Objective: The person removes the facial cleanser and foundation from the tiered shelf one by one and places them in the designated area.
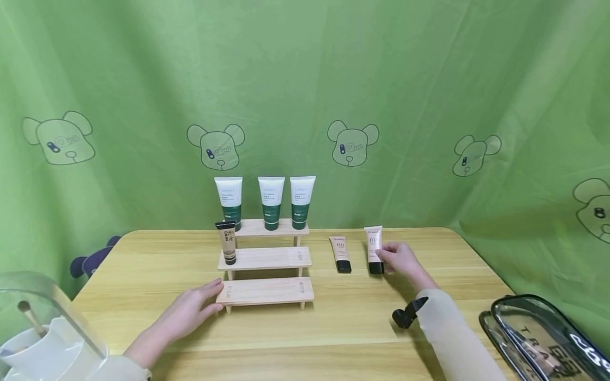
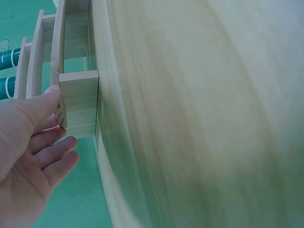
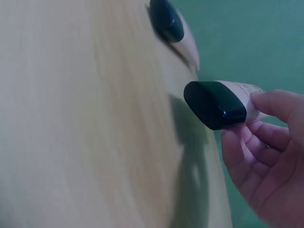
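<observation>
My right hand (image 1: 400, 259) pinches a BB cream tube (image 1: 374, 246) between thumb and fingers. In the right wrist view the tube's black cap (image 3: 218, 107) points away from the palm, raised off the wood. Left of it, a second BB cream tube (image 1: 340, 254) lies on the table. My left hand (image 1: 188, 312) holds the left end of a three-step wooden display stand (image 1: 267, 292), thumb and forefinger at the edge of the lowest step. On the top step stand three white-and-green tubes (image 1: 271, 196); a beige tube with black ends (image 1: 228, 243) stands on the middle step.
Clear zip pouches (image 1: 543, 338) with dark trim lie at the right front. At the left front, a transparent-covered holder (image 1: 52, 344) contains a brush. A green curtain (image 1: 295, 79) hangs behind the wooden table (image 1: 362, 328).
</observation>
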A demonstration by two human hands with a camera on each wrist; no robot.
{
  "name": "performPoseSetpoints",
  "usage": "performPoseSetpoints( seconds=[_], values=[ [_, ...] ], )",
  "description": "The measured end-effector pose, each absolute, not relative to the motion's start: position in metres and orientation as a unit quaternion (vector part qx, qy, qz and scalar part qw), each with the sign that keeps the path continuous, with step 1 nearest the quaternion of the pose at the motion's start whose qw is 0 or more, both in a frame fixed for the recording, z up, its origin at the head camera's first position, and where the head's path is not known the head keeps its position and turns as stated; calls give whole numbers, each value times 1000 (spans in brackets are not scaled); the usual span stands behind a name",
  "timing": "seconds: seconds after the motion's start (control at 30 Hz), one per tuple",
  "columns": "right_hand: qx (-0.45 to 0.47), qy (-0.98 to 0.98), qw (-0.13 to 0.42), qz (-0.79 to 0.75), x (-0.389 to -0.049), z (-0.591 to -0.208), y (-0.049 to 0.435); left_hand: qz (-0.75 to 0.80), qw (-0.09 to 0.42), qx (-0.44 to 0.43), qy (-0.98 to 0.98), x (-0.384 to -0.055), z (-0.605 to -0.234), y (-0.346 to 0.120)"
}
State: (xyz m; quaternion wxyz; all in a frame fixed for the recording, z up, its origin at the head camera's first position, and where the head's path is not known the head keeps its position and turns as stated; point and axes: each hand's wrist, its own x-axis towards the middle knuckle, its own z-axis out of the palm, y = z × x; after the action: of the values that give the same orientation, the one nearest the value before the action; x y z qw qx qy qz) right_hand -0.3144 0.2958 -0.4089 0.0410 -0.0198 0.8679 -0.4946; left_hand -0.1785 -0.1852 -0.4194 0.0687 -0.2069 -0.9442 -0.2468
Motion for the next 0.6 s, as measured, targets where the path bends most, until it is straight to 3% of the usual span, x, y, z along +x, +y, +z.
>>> performPoseSetpoints(
  seconds=[0.6],
  values=[
    [8,894,62,-443,-338,-425,298,-246,77,-208,-944,-177,-418,-186]
  ],
)
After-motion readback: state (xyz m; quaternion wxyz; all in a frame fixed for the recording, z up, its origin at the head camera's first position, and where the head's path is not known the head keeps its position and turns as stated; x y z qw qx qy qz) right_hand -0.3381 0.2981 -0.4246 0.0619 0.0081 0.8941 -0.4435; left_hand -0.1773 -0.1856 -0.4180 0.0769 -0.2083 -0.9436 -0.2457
